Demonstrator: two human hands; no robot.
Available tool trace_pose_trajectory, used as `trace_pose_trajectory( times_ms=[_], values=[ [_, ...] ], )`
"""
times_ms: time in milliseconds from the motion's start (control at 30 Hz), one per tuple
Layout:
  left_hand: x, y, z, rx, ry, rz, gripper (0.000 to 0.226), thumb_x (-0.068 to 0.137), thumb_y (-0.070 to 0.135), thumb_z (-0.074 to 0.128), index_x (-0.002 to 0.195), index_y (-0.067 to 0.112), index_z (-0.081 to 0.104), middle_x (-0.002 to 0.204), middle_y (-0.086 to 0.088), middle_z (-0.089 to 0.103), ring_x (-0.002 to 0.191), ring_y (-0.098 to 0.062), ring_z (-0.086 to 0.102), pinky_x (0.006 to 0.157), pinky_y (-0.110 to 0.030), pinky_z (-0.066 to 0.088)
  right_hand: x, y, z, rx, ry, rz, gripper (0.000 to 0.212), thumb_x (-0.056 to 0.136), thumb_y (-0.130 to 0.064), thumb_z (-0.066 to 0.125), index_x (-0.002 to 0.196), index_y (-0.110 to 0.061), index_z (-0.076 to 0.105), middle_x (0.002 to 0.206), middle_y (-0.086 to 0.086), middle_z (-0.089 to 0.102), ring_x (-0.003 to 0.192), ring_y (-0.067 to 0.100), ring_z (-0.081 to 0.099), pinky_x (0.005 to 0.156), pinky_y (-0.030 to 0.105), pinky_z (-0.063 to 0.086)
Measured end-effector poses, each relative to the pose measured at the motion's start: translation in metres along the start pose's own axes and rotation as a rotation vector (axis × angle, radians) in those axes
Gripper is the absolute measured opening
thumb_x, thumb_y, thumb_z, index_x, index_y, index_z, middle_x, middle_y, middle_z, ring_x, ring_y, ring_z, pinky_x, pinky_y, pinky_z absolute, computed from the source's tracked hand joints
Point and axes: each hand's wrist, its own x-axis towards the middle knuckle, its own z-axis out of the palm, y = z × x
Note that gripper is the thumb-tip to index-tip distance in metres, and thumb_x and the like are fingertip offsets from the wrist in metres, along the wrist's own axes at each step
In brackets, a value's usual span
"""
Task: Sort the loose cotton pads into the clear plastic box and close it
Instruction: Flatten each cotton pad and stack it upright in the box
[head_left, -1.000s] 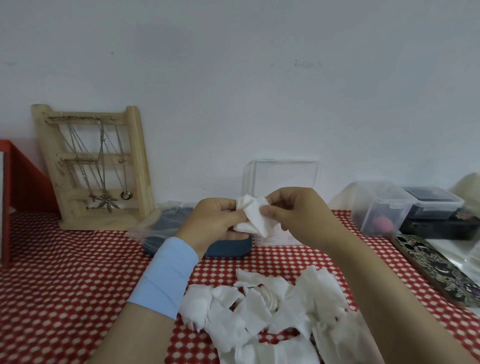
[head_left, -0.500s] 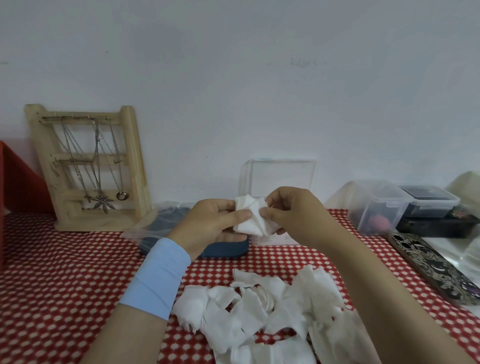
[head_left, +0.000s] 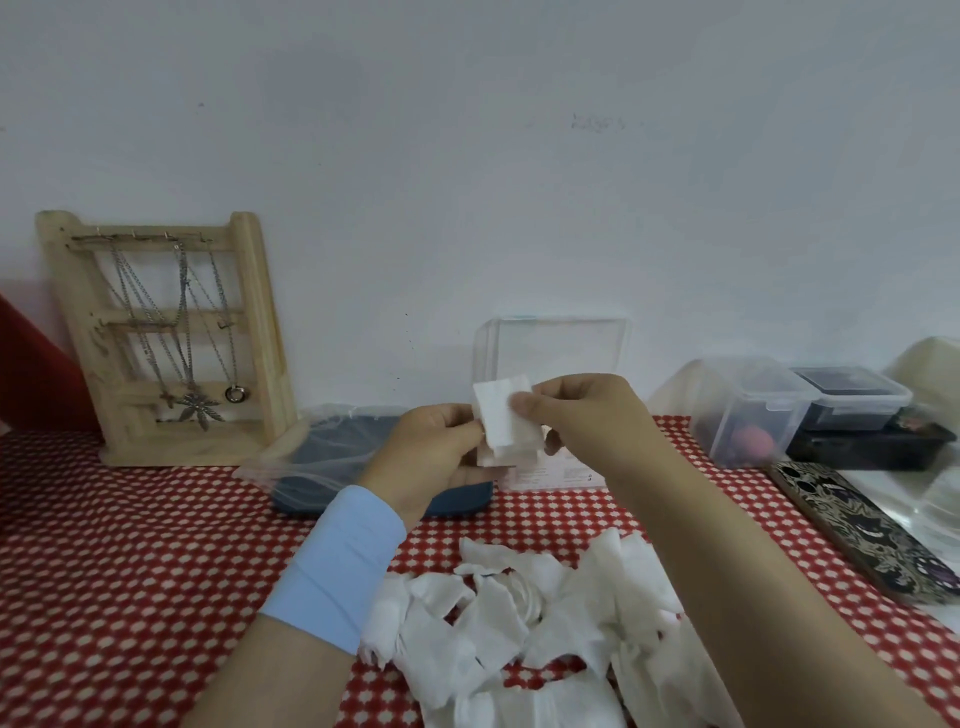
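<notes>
Left hand (head_left: 431, 452) and right hand (head_left: 582, 415) both pinch a small stack of cotton pads (head_left: 506, 421), held above the table. Loose pads (head_left: 519, 623) are heaped at 6 o'clock on the red-and-white checked cloth (head_left: 130, 545). Clear plastic box (head_left: 550, 353) at 12 o'clock, just behind the hands, lid upright before the white wall (head_left: 467, 156). Blue pouch (head_left: 332, 457) in clear wrap at 9 o'clock. Wooden necklace stand (head_left: 166, 338) at 10 o'clock, by the wall. Lidded tubs (head_left: 753, 410) at 3 o'clock, patterned phone (head_left: 872, 530) at 4 o'clock.
</notes>
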Motion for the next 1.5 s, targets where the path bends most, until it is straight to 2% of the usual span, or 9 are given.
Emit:
trace_pose_trajectory(
  times_ms=[300, 500, 733, 867, 967, 1033, 1100, 1400, 1500],
  values=[
    [-0.002, 0.001, 0.005, -0.143, -0.023, 0.022, 0.026, 0.102, 0.012, 0.055, 0.124, 0.002, 0.064, 0.11, -0.013, 0.076, 0.099, -0.024, 0.075, 0.081, -0.035, 0.062, -0.004, 0.0, 0.007, 0.014, 0.1, -0.028, 0.016, 0.088, -0.024, 0.076, 0.075, -0.016, 0.073, 0.082, -0.004, 0.073, 0.071, 0.007, 0.063, 0.062, 0.018, 0.046],
    [-0.005, 0.009, 0.004, -0.261, -0.077, -0.031, 0.045, 0.099, 0.04, 0.056, 0.123, 0.004, 0.064, 0.112, -0.016, 0.075, 0.103, -0.029, 0.073, 0.086, -0.042, 0.06, -0.002, 0.001, 0.007, -0.02, 0.054, -0.007, 0.028, 0.089, -0.027, 0.075, 0.115, -0.024, 0.064, 0.099, -0.004, 0.07, 0.083, 0.008, 0.066, 0.058, 0.016, 0.046],
    [-0.003, 0.006, -0.009, 0.047, -0.132, 0.026, 0.035, 0.086, -0.005, 0.071, 0.115, 0.011, 0.064, 0.111, -0.007, 0.076, 0.102, -0.021, 0.074, 0.081, -0.032, 0.062, 0.001, 0.004, -0.001, 0.179, -0.146, 0.128, 0.041, 0.089, -0.016, 0.076, 0.127, -0.021, 0.064, 0.105, 0.002, 0.074, 0.093, 0.021, 0.072, 0.076, 0.032, 0.06],
    [0.0, 0.004, -0.021, 0.084, -0.053, 0.019, 0.037, 0.084, -0.009, 0.072, 0.114, 0.011, 0.063, 0.112, -0.006, 0.073, 0.101, -0.021, 0.073, 0.075, -0.026, 0.061, -0.001, 0.004, -0.001, -0.328, -0.163, -0.05, 0.033, 0.09, -0.04, 0.072, 0.118, -0.027, 0.061, 0.101, -0.009, 0.069, 0.086, 0.01, 0.069, 0.069, 0.024, 0.055],
    [0.004, 0.001, -0.03, 0.047, 0.032, 0.029, 0.04, 0.085, -0.008, 0.071, 0.122, 0.005, 0.062, 0.114, -0.008, 0.072, 0.105, -0.023, 0.071, 0.076, -0.027, 0.062, -0.01, -0.004, -0.006, -0.792, -0.565, -0.007, 0.047, 0.074, -0.07, 0.07, 0.103, -0.033, 0.073, 0.101, -0.018, 0.07, 0.097, 0.008, 0.065, 0.089, 0.03, 0.051],
    [0.006, 0.001, -0.034, -0.028, 0.068, 0.018, 0.035, 0.089, -0.002, 0.07, 0.123, 0.002, 0.062, 0.116, -0.011, 0.072, 0.107, -0.024, 0.07, 0.079, -0.029, 0.062, -0.019, -0.007, -0.003, -1.023, -0.833, 0.069, 0.053, 0.073, -0.068, 0.074, 0.112, -0.034, 0.075, 0.111, -0.018, 0.071, 0.104, 0.01, 0.064, 0.1, 0.033, 0.049],
    [0.006, 0.002, -0.033, -0.107, 0.077, -0.007, 0.029, 0.093, 0.008, 0.068, 0.121, 0.002, 0.064, 0.116, -0.013, 0.073, 0.107, -0.025, 0.071, 0.079, -0.032, 0.062, -0.022, -0.006, -0.001, -1.105, -0.832, 0.023, 0.044, 0.083, -0.053, 0.075, 0.119, -0.027, 0.073, 0.111, -0.013, 0.071, 0.099, 0.01, 0.064, 0.095, 0.027, 0.05],
    [0.005, -0.002, -0.028, 0.027, 0.078, -0.006, 0.019, 0.094, 0.018, 0.07, 0.111, 0.01, 0.074, 0.107, -0.008, 0.077, 0.099, -0.023, 0.074, 0.08, -0.035, 0.062, -0.008, -0.007, -0.024, -0.303, -0.485, -0.033, 0.015, 0.096, -0.024, 0.068, 0.106, -0.019, 0.077, 0.1, -0.002, 0.078, 0.094, 0.018, 0.074, 0.094, 0.037, 0.057],
    [0.002, -0.001, -0.022, 0.021, 0.035, -0.012, 0.023, 0.092, 0.021, 0.072, 0.112, 0.01, 0.074, 0.1, -0.005, 0.079, 0.094, -0.02, 0.076, 0.078, -0.031, 0.062, -0.005, -0.004, -0.024, -0.106, -0.421, -0.046, 0.015, 0.098, -0.017, 0.065, 0.108, -0.015, 0.076, 0.096, 0.0, 0.077, 0.086, 0.017, 0.072, 0.08, 0.031, 0.058]
  ],
)
